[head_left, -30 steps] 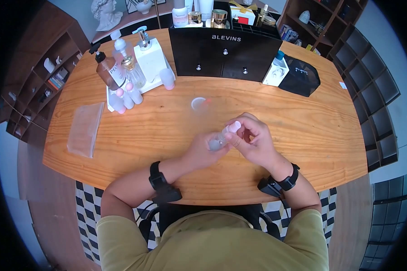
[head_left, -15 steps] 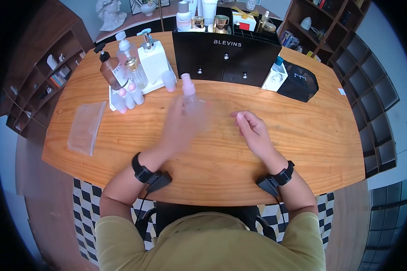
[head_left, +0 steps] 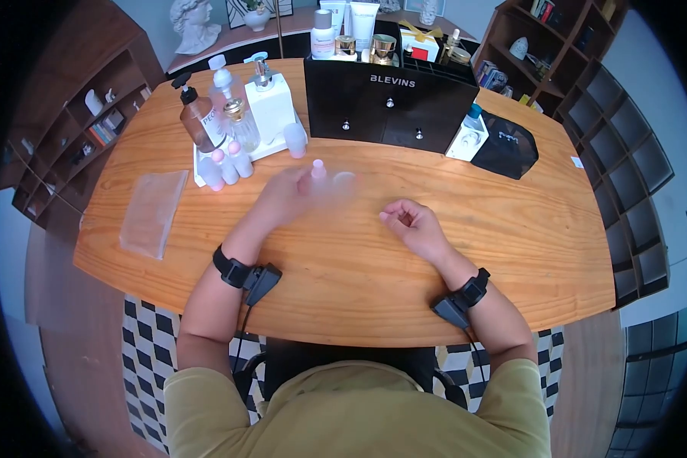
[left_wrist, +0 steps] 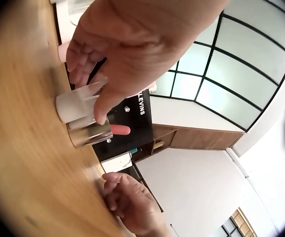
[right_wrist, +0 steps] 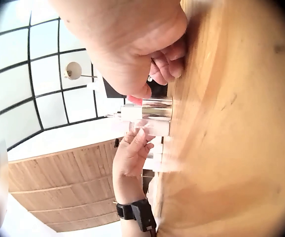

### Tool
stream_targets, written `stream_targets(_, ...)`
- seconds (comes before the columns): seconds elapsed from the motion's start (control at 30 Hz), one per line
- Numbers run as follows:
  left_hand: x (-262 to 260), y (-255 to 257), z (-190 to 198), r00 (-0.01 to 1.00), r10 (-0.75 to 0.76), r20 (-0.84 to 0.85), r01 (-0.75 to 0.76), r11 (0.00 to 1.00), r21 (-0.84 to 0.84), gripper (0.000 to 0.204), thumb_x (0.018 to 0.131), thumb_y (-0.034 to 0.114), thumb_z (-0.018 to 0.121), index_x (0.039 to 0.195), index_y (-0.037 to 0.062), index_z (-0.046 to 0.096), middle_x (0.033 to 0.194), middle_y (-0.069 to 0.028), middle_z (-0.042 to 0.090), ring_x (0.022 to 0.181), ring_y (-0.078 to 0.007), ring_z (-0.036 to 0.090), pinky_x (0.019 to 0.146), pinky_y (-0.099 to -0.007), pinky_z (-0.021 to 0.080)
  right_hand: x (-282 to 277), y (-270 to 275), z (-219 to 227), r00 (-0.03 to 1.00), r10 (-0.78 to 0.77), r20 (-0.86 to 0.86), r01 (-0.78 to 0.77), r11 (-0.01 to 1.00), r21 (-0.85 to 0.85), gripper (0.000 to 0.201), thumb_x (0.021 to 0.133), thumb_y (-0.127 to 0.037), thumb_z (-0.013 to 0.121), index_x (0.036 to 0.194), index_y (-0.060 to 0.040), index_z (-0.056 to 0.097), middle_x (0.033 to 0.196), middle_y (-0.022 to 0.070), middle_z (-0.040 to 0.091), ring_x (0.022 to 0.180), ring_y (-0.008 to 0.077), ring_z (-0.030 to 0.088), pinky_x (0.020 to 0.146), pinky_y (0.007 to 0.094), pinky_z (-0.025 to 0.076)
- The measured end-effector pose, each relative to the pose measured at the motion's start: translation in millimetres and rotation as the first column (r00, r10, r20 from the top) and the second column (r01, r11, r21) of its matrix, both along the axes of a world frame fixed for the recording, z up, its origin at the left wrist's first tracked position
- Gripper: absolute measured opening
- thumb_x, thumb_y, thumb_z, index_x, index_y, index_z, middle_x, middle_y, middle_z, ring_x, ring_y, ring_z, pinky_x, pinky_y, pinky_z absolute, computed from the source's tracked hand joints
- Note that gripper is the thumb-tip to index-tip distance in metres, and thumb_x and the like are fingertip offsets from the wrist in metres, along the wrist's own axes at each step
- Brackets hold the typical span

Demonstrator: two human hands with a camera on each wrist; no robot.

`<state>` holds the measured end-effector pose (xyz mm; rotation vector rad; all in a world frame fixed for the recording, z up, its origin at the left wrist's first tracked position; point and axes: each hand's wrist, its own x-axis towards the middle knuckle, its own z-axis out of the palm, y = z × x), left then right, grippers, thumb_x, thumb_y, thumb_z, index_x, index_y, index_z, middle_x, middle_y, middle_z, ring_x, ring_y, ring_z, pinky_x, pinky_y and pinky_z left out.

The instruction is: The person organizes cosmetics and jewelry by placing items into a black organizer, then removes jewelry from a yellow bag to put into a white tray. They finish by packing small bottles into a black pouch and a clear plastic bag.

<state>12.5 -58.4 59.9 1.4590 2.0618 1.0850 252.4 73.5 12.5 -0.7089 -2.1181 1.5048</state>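
My left hand (head_left: pixel 281 197) holds a small clear spray bottle with a pink top (head_left: pixel 318 171) over the middle of the table. In the left wrist view, thumb and fingers go round the bottle (left_wrist: pixel 71 108), whose frosted lower part is close to the wood. Right beside it stands a shiny metallic cup (left_wrist: pixel 90 135) with a pink stick-like piece (left_wrist: pixel 121 130) showing at its top. This cup is blurred in the head view. Some way to the right, my right hand (head_left: pixel 420 229) rests near the tabletop, fingers loosely curled and nothing in them.
A white tray (head_left: pixel 200 172) with pump bottles and small pink-capped bottles stands at the back left. The black drawer box (head_left: pixel 366 118) is at the back, with a white box (head_left: pixel 467 141) and black pouch (head_left: pixel 505 149) beside it. A clear plastic pouch (head_left: pixel 153 215) lies far left.
My hands were together at the spray bottle, then parted. The left hand carried the bottle away to the left and back, lowering it beside the cup. The right hand let go and stayed on the right.
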Motion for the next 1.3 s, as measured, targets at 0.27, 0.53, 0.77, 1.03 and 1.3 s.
stream_targets(0.27,-3,-2,8,0.988,0.0,-0.152,0.045,0.955,0.293,0.026,0.08,0.023,0.074,0.1,0.0069,0.068,0.093,-0.0046,0.062,0.085,-0.0142,0.054,0.075,-0.0281,0.044,-41,-9,53,1.0,-0.019,0.02,0.011,0.934,0.356,0.025,0.084,-0.021,0.07,0.102,-0.0036,0.067,0.071,0.0074,0.06,0.06,0.0158,0.053,0.057,0.0287,0.045)
stream_targets(0.53,4,-3,21,0.982,0.135,-0.129,-0.065,0.895,0.441,0.021,0.085,0.025,0.069,0.099,0.0078,0.07,0.084,-0.0015,0.063,0.077,-0.011,0.053,0.063,-0.0249,0.036,-63,6,58,0.999,-0.024,-0.031,0.036,0.898,0.438,0.011,0.083,-0.013,0.066,0.089,-0.0047,0.071,0.079,0.0128,0.064,0.065,0.0252,0.059,0.06,0.0343,0.047)
stream_targets(0.77,4,-1,17,0.98,0.136,-0.145,-0.043,0.857,0.513,0.02,0.085,0.023,0.069,0.097,0.0063,0.069,0.082,-0.0023,0.062,0.076,-0.012,0.054,0.065,-0.0257,0.039,-59,12,53,0.997,-0.034,-0.07,0.064,0.875,0.48,0.009,0.084,-0.012,0.065,0.086,-0.0055,0.072,0.076,0.0115,0.063,0.064,0.0261,0.059,0.059,0.0339,0.046)
stream_targets(1.03,6,1,17,0.978,0.186,-0.09,-0.118,0.86,0.496,0.022,0.081,0.023,0.072,0.094,0.0051,0.069,0.08,-0.0023,0.062,0.076,-0.0117,0.056,0.062,-0.0252,0.039,-59,10,56,0.993,-0.054,-0.103,0.102,0.833,0.544,0.007,0.082,-0.012,0.067,0.082,-0.0075,0.072,0.075,0.0108,0.064,0.064,0.027,0.06,0.059,0.0343,0.047)
stream_targets(1.3,5,1,15,0.98,0.171,-0.105,-0.095,0.856,0.509,0.022,0.081,0.023,0.073,0.093,0.0055,0.069,0.081,-0.0019,0.063,0.075,-0.0117,0.056,0.062,-0.0259,0.04,-61,6,53,0.995,-0.056,-0.077,0.09,0.82,0.565,0.006,0.082,-0.013,0.067,0.081,-0.008,0.071,0.075,0.0104,0.064,0.064,0.0269,0.061,0.059,0.0341,0.048)
